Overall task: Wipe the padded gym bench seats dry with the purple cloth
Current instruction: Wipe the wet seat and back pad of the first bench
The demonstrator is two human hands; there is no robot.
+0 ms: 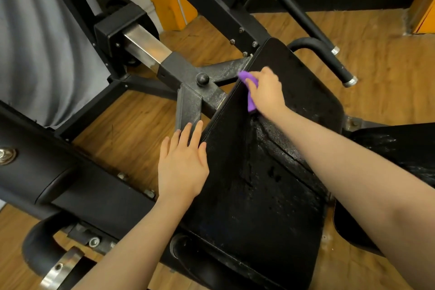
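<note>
A black padded seat (266, 195) fills the middle of the view, its surface glistening with wet patches and droplets. My right hand (267, 92) presses a purple cloth (250, 94) onto the seat's far left edge, most of the cloth hidden under the palm. My left hand (182, 162) lies flat, fingers spread, on the seat's left edge and holds nothing. A second black pad (395, 148) with wet streaks lies at the right, partly behind my right forearm.
The black steel frame (193, 92) with a round knob (202, 79) runs under the seat's far end. Two black handles (329, 59) with metal caps stick out beyond the seat. A black roller pad (30, 165) sits at the left. Wooden floor (376, 59) surrounds the machine.
</note>
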